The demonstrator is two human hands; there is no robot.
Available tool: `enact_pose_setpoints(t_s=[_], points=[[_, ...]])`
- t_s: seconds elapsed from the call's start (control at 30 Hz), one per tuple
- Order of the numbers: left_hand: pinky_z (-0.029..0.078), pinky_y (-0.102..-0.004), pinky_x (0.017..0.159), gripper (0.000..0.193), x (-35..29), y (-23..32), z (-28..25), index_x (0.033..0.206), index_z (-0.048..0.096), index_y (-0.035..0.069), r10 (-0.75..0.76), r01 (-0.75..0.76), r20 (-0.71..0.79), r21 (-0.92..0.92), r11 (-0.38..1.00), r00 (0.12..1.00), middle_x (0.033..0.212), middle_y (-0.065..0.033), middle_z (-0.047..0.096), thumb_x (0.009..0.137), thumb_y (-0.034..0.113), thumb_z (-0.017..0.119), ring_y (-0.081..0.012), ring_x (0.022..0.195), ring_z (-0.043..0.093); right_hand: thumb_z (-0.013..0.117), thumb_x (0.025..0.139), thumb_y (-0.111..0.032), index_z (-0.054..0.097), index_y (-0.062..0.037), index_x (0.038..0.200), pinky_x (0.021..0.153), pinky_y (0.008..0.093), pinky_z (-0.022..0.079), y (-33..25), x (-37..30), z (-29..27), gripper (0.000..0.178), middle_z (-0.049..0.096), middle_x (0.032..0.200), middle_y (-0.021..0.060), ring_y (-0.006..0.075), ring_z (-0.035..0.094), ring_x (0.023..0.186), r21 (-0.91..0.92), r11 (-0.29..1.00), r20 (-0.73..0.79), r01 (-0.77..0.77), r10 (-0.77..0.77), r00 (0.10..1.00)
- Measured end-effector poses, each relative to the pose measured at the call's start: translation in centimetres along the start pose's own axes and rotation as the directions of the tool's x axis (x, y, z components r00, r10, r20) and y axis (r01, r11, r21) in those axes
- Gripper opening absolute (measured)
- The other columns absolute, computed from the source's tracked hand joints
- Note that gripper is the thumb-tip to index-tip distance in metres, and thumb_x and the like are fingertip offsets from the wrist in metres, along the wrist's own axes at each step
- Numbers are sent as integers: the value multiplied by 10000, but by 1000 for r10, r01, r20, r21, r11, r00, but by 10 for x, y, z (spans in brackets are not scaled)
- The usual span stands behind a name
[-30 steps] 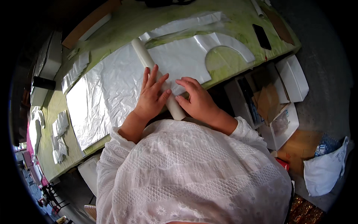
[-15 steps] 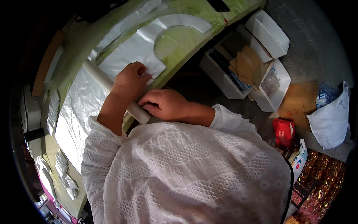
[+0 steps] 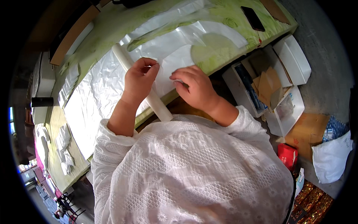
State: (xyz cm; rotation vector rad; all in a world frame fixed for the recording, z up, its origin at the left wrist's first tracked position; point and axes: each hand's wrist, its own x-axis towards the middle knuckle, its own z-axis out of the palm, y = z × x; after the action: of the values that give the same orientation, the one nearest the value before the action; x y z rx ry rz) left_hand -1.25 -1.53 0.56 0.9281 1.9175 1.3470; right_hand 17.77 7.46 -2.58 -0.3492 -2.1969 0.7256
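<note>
A white roll [image 3: 158, 106] lies slantwise at the near edge of the table, over a wide sheet of shiny silver-white plastic film [image 3: 93, 87]. Above the roll, my left hand [image 3: 140, 80] is closed, thumb and forefinger pinched together; what they hold, if anything, is too small to make out. To its right, my right hand [image 3: 197, 87] is half curled over the film's near edge, thumb and forefinger closing on something pale that I cannot identify. A curved translucent strip of film [image 3: 223, 31] stretches from the sheet toward the far right.
A black phone [image 3: 253, 18] lies at the table's far right on the green patterned cover [image 3: 171, 15]. Film scraps [image 3: 65, 149] are on the left. White foam boxes [image 3: 292, 61], a cardboard box [image 3: 304, 130], a red packet [image 3: 287, 156] and a white sack [image 3: 332, 156] stand on the right.
My hands have moved apart, the right one away from the roll and out over the film's edge. The view has shifted, so the table shows more to the right.
</note>
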Motion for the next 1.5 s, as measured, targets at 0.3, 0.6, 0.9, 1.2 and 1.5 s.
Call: enact_pose_setpoints(t_s=[0.3, 0.6, 0.9, 1.2, 1.5], points=[[494, -352, 998, 524, -21, 26, -28, 1403, 474, 14, 110, -75, 30, -560, 825, 993, 1261, -81, 588, 972, 187, 717, -189, 1145, 599, 763, 807, -156, 498, -63, 1463, 1057, 473, 428, -13, 96, 34, 714, 580, 1372, 184, 390, 545, 1220, -217, 935, -36, 282, -296, 954], [540, -297, 808, 355, -54, -41, -135, 1281, 557, 80, -197, 17, -363, -445, 895, 911, 951, -1, 658, 950, 114, 681, -105, 849, 635, 771, 818, -116, 640, -73, 1300, 1106, 463, 430, -32, 39, 49, 502, 531, 1459, 148, 380, 475, 1348, 232, 968, 162, 99, -139, 977], [413, -412, 1084, 620, -74, -74, -128, 1441, 475, 92, 513, -220, -423, 571, 791, 747, 1453, -113, 488, 863, -25, 666, -285, 1327, 486, 746, 831, -93, 693, -53, 1197, 1106, 446, 433, -31, 0, 59, 373, 571, 1418, 162, 364, 497, 1345, 320, 944, 359, -76, -47, 932], [353, -482, 1155, 881, -56, -87, -66, 1565, 310, 23, 442, -304, -65, 636, 709, 895, 1392, -197, 561, 793, 94, 730, -375, 1344, 493, 739, 819, -57, 693, -65, 1164, 1118, 455, 432, -44, -2, 63, 349, 570, 1412, 169, 384, 495, 1353, 358, 933, 363, -23, -117, 924], [404, -469, 1140, 522, -55, -47, -97, 1360, 621, 124, 591, -502, 41, 577, 644, 806, 1388, -151, 575, 848, 52, 692, -377, 1375, 469, 737, 820, -74, 660, -78, 1187, 1079, 500, 453, -75, 17, 71, 374, 688, 1157, 105, 340, 628, 1137, 317, 931, 345, 180, -290, 893]])
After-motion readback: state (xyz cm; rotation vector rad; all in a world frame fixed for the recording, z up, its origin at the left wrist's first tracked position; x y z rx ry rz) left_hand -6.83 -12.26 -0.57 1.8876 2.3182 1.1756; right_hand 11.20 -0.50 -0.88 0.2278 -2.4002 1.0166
